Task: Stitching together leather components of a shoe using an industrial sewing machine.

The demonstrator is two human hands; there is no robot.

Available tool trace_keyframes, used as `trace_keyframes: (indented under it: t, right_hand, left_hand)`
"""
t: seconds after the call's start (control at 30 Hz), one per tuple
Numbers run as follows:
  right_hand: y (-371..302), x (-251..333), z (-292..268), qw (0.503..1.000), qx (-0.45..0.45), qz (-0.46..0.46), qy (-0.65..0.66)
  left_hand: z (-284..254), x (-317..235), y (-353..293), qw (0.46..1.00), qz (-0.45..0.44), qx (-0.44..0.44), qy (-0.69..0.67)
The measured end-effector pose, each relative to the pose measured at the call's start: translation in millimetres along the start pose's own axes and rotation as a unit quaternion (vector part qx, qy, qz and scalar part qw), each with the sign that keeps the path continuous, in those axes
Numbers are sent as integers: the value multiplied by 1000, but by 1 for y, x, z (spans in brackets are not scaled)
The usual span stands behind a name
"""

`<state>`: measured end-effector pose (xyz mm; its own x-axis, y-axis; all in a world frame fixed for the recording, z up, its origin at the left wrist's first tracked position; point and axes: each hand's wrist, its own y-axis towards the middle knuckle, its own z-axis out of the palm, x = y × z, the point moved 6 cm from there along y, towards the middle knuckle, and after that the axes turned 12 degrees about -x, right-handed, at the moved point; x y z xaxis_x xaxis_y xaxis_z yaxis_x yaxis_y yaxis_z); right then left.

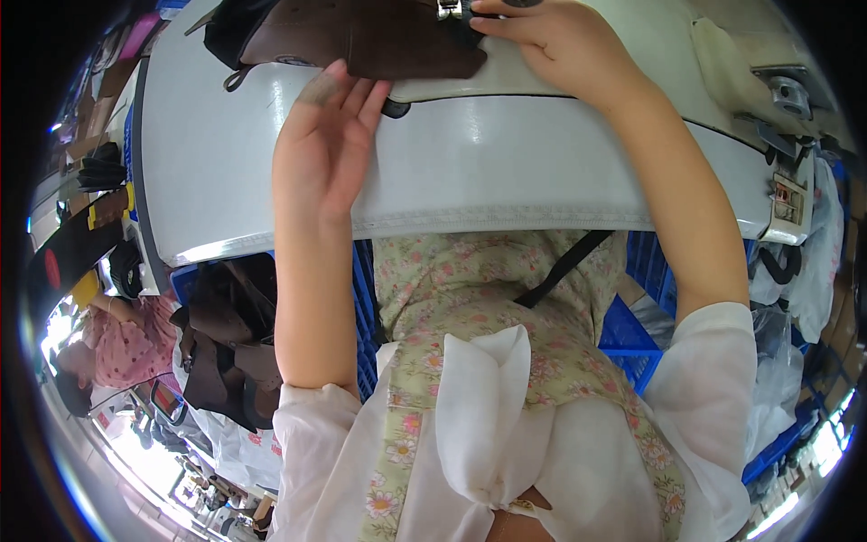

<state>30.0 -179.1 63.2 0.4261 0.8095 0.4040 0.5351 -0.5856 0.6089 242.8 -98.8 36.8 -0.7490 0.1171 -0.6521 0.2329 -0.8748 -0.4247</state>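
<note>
A dark brown leather piece (379, 41), sewn like a part of a bag or shoe, lies across the far part of the white sewing machine table (244, 172). My left hand (330, 135) has its palm turned up and its fingers closed on the near edge of the leather; some fingertips are hidden beneath it. At the leather's right end, my right hand (551, 41) pinches close beside the metal presser foot (449, 9). Part of that hand is cut off by the top of the picture.
A metal fitting (790, 95) of the machine stands at the right. Dark leather pieces (235, 316) fill a blue crate left of my lap. Another blue crate (632, 343) is at my right. Another person in pink (135, 339) sits at far left.
</note>
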Motion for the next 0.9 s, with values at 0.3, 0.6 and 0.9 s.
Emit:
trace_keyframes:
  t: [0.3,0.6,0.9]
  right_hand:
    - [2,1,-1,998,23,33,43]
    - [2,7,3,999,-3,-41,-6]
    - [-1,7,2,999,13,-47,-10]
  left_hand:
    - [8,-3,12,989,9,-21,147]
    - [0,3,3,988,101,-34,107]
    - [5,4,-6,991,107,-6,79]
